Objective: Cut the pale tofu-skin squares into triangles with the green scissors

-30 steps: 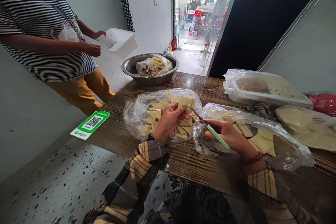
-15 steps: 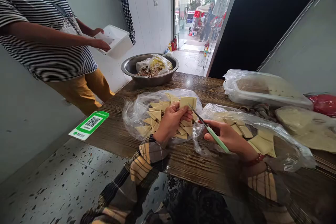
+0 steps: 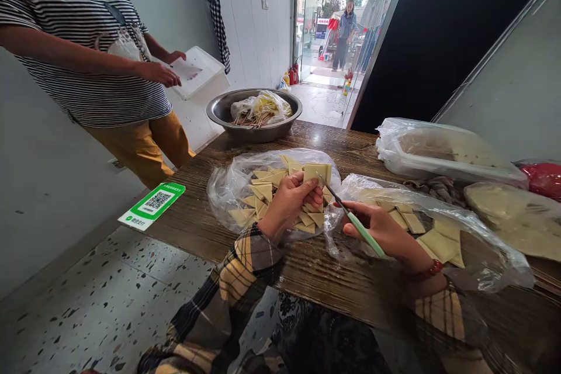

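Scissors (image 3: 336, 197) held to a square (image 3: 313, 171).
They are gripped by the fingers of the right hand (image 3: 374, 223); the square is pinched over the left bag (image 3: 222, 190) by those of the left hand (image 3: 291, 197). In the last second this hold has barely been shifted; a cut is judged unfinished. Larger pieces (image 3: 438, 243) are held in the right bag (image 3: 495, 254), smaller pieces (image 3: 263, 190) in the left; beyond, skewers (image 3: 258, 119) in the basin (image 3: 258, 134); farther, a white box (image 3: 209, 80) is held by a co-worker (image 3: 127, 96).

Green-and-white card (image 3: 151, 205): QR code (image 3: 158, 201), "微信支付" (image 3: 137, 222) near its lower edge
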Demonstrator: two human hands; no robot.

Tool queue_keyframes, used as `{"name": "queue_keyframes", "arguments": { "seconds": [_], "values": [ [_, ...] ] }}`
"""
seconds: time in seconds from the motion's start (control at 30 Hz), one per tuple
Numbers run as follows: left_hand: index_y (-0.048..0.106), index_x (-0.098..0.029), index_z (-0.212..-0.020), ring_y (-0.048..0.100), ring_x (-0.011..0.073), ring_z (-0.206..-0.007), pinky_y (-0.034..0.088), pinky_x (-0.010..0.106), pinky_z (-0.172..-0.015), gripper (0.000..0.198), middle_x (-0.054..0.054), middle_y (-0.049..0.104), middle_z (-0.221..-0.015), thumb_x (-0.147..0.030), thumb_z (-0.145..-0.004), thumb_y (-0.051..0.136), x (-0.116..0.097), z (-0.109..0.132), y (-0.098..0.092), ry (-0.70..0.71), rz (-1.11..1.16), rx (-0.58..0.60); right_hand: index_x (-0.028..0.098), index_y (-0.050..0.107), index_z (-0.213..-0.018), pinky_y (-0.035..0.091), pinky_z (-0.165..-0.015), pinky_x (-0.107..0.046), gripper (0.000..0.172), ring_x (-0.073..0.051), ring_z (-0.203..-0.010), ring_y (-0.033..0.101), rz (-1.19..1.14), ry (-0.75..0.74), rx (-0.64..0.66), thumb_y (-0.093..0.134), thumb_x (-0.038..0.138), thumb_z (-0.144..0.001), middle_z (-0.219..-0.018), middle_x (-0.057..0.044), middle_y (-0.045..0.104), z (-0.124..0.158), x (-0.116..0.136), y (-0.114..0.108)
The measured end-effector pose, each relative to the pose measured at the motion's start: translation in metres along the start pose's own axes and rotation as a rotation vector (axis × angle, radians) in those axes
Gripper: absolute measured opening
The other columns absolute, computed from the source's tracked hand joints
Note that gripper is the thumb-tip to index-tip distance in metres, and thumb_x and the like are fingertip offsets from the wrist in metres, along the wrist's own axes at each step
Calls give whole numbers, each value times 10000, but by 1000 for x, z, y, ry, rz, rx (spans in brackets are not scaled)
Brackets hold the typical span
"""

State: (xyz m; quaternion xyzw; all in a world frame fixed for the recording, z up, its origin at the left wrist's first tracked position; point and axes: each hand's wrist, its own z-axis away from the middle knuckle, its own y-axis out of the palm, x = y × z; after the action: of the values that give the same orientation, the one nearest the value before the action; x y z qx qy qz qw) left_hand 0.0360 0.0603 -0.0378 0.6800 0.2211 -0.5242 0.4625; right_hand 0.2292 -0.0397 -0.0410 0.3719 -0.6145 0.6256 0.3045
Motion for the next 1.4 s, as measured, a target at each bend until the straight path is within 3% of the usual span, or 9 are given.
{"name": "queue_keyframes", "arguments": {
  "seconds": [0.33,0.5,0.73,1.03,1.4],
  "values": [
    [591,-130,-776,598,89,-500,479,203,-493,354,14,661,-661,-405,-672,789,-2,0,0,-16,12,-16,175,699,-1223,503,-663,-305,511,-217,-779,640,23,14,-9,695,431,-781,-903,-39,743,0,-4,-1],
    [556,-146,-803,636,110,-547,512,211,-540,377,17,670,-661,-432,-695,775,-2,-1,-1,36,13,-76,189,700,-1220,514,-704,-316,506,-227,-807,652,33,26,-23,700,435,-777,-913,-33,748,0,-7,0],
    [566,-151,-761,582,94,-462,465,189,-481,351,-5,632,-557,-458,-733,734,-1,-3,-4,63,-83,-85,153,670,-1248,528,-735,-351,554,-241,-826,668,104,38,-13,694,456,-785,-935,-54,755,-1,-8,1],
    [605,-137,-713,578,87,-456,433,180,-442,353,16,647,-602,-469,-742,723,-1,-1,-1,45,-162,-4,171,661,-1259,514,-897,-427,576,-289,-978,675,47,-13,-34,725,463,-767,-1108,-87,746,0,-3,3],
    [569,-151,-738,561,86,-442,442,181,-442,363,-4,623,-556,-471,-720,739,-4,0,0,14,-120,-4,193,706,-1215,542,-847,-414,508,-303,-950,697,89,-3,-31,705,459,-782,-1058,-64,764,-1,-5,-1]
  ]
}}
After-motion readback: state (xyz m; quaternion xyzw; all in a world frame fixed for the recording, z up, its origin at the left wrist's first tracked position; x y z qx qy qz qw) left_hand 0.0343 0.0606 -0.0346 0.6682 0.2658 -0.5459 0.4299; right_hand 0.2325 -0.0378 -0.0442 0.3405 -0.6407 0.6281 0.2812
